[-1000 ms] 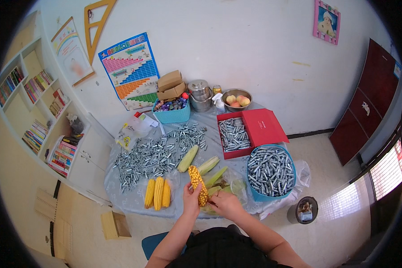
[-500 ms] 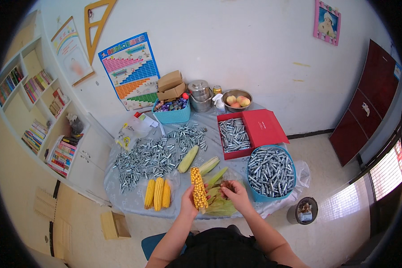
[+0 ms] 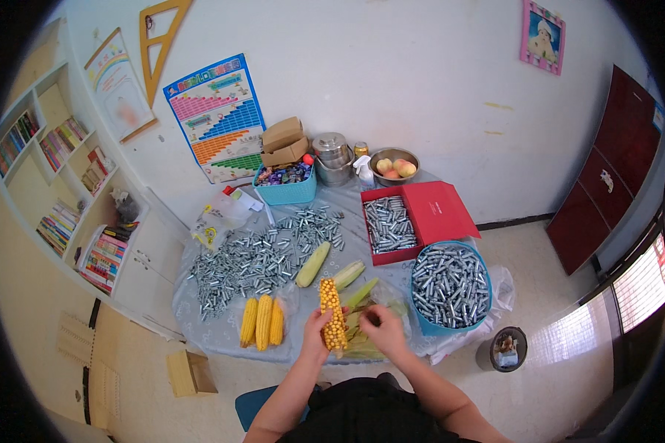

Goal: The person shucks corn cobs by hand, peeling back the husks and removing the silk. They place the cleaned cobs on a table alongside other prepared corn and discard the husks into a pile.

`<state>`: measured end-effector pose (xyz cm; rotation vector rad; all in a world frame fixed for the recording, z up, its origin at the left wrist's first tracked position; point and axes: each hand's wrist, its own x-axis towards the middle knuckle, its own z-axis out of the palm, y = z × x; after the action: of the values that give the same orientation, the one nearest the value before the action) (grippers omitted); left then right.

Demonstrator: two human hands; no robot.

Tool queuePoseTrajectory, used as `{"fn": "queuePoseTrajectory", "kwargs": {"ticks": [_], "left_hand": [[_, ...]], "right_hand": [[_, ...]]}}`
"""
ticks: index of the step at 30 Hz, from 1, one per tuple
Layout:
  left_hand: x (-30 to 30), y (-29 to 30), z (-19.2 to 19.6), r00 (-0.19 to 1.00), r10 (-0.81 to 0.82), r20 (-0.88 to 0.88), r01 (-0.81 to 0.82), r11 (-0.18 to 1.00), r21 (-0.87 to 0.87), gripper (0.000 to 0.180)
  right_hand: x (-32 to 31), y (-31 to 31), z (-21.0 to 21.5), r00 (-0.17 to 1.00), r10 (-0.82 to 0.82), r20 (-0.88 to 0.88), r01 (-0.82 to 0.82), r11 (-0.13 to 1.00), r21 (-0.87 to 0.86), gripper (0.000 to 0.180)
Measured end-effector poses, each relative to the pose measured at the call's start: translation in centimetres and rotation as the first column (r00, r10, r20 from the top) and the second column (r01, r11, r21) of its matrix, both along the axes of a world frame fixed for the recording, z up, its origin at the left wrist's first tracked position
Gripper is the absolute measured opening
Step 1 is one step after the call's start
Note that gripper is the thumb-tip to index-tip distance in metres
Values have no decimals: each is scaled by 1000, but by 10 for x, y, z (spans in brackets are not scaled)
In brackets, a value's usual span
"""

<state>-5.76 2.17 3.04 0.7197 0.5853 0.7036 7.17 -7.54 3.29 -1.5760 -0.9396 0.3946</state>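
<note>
My left hand (image 3: 315, 337) is wrapped round the lower part of an upright ear of corn (image 3: 333, 313), its yellow kernels bare and spotted with gaps. Just right of the ear, my right hand (image 3: 386, 332) has its fingers pinched together; what is between them is too dark and small to make out. Loose green corn husks (image 3: 360, 349) lie on the table beneath both hands. Beyond them rest two ears in pale green husk, one nearer the middle (image 3: 314, 264) and one to its right (image 3: 349, 274). Three peeled ears (image 3: 264, 325) lie side by side on a plastic bag at the left.
Small metal cylinders (image 3: 255, 260) are spread over the cloth-covered table. More fill a red box (image 3: 440, 214) and a blue basket (image 3: 437, 330) at the right. Behind stand a turquoise basket (image 3: 287, 194), steel pots (image 3: 334, 164) and a fruit bowl (image 3: 380, 177). A bin (image 3: 486, 356) is on the floor.
My right hand has moved slightly down and away from the ear, its fingers still pinched. The ear in my left hand has shifted a little to the right and stands more upright.
</note>
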Motion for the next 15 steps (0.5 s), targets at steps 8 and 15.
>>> {"fn": "queuePoseTrajectory", "kwargs": {"ticks": [8,15], "left_hand": [[-14,5,4,950,-175,258,240,938,-248,48],[-11,6,1,957,-199,209,245,943,-225,48]], "right_hand": [[31,5,13,885,109,-452,-89,994,66,12],[11,11,19,954,213,-211,-216,976,10,20]]}}
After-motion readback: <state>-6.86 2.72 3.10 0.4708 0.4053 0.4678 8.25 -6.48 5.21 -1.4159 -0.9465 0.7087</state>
